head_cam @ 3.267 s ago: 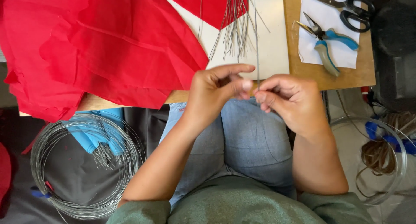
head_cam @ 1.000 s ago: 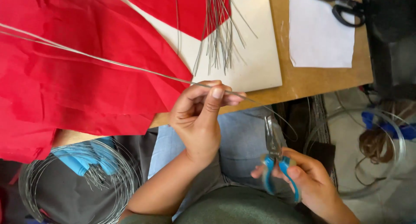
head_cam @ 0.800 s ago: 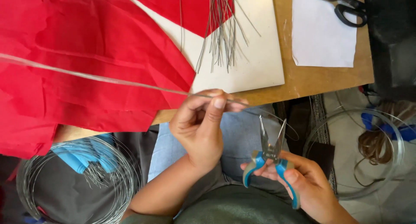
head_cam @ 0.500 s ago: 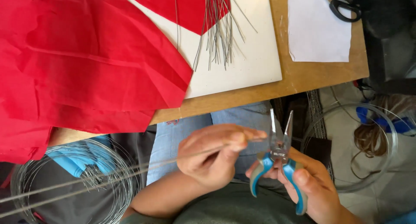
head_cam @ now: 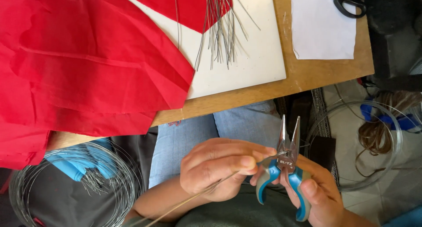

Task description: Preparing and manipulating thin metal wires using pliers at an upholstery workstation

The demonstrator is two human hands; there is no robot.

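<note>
My left hand (head_cam: 217, 167) pinches a thin grey wire (head_cam: 195, 197) over my lap; the wire runs down to the lower left. My right hand (head_cam: 317, 192) grips blue-handled needle-nose pliers (head_cam: 285, 163), jaws slightly apart and pointing up, with the wire's end at the jaw base. On the table above lie a bundle of cut wire pieces (head_cam: 220, 27) on a white board (head_cam: 250, 64) and large red fabric sheets (head_cam: 83, 64).
A coil of wire (head_cam: 66, 187) with blue ties sits at lower left by my knee. Another wire coil (head_cam: 373, 134) lies on the floor at right. White paper (head_cam: 323, 27) and black scissors (head_cam: 347, 0) rest on the wooden tabletop (head_cam: 307, 77).
My left hand brought the wire down from the table edge to my lap, swinging its long end to the lower left. My right hand raised the pliers to the wire's end.
</note>
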